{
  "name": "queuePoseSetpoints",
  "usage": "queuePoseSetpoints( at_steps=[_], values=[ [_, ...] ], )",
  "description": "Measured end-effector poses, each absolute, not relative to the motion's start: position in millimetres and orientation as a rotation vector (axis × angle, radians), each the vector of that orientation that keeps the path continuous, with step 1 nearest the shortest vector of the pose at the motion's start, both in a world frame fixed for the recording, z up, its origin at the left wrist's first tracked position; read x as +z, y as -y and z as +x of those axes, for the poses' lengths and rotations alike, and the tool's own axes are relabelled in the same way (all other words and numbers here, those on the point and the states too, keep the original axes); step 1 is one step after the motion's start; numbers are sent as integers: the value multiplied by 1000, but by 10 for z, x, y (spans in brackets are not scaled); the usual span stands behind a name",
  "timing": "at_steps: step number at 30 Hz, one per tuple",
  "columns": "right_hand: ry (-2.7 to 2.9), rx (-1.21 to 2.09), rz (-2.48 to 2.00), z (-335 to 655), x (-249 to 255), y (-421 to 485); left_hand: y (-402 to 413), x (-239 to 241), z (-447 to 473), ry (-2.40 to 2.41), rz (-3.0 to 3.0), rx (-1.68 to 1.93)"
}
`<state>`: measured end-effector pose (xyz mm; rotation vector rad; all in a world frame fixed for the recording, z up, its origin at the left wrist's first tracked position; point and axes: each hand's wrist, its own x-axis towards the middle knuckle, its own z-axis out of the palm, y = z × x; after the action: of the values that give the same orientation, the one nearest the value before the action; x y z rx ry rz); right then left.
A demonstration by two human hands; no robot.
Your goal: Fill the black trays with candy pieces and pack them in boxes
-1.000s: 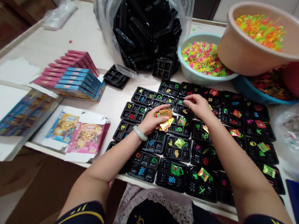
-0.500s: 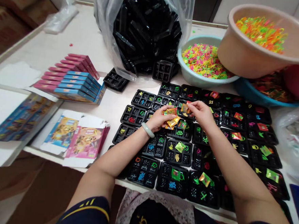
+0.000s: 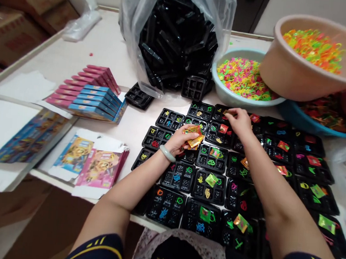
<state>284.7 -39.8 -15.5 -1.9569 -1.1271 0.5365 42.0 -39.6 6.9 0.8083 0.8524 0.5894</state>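
Observation:
My left hand (image 3: 180,141), with a pale bangle (image 3: 167,153) at the wrist, is closed round several small orange and red candy packets (image 3: 195,138). Farther up and to the right, my right hand (image 3: 239,121) pinches one small packet (image 3: 228,113) over a black six-compartment tray (image 3: 218,108) in the back row. Just below it, a red packet (image 3: 223,128) lies in another tray (image 3: 214,137). Rows of such trays spread under both forearms, holding coloured plastic trinkets, and many also a packet, such as the green one (image 3: 211,180).
A clear bag of black trays (image 3: 129,35) lies at the back. To its right stand a light blue basin (image 3: 220,89) of plastic rings, a peach tub (image 3: 271,73), and a blue basin (image 3: 307,119) of packets. Pink and blue boxes (image 3: 95,100) and flat printed cartons (image 3: 102,168) are on the left.
My right hand has moved up and right to a back-row tray, now pinching a packet. A red packet lies in the tray it was over before. The view has shifted slightly.

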Motion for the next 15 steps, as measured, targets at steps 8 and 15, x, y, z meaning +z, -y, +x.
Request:
queuePoseSetpoints(
  at_steps=[8,15],
  values=[
    [947,1363,-1383,2032,-34,845,371,65,408,-853,823,678],
    [853,1191,-1410,2025,-96,740,353,91,312,-877,775,698]
  ],
)
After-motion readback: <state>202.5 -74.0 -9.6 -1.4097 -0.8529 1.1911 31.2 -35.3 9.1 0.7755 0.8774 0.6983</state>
